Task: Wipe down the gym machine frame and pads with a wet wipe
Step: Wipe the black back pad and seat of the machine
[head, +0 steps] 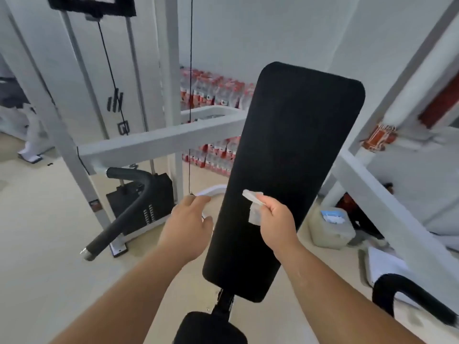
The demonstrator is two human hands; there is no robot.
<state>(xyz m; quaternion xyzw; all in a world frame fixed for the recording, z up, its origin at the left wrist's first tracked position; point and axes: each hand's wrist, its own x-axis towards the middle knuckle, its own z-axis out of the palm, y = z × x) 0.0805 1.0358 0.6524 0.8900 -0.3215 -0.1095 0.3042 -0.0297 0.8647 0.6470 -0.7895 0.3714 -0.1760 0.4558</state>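
Note:
A long black back pad [295,135] of the gym machine runs from the lower middle up toward the centre. My right hand [277,219] grips a crumpled white wet wipe [254,206] and holds it against the pad's lower half. My left hand [190,220] hovers just left of the pad's edge with its fingers loosely curled, and whether it holds anything is unclear. The white machine frame [159,141] crosses behind the pad. A smaller black pad [211,328] sits at the bottom.
A black foam handle [129,202] and the weight stack [149,194] stand at the left. Stacked water-bottle packs [213,93] line the far wall. A translucent jug [331,228] stands on the floor at the right, beside a slanted white frame beam [387,204].

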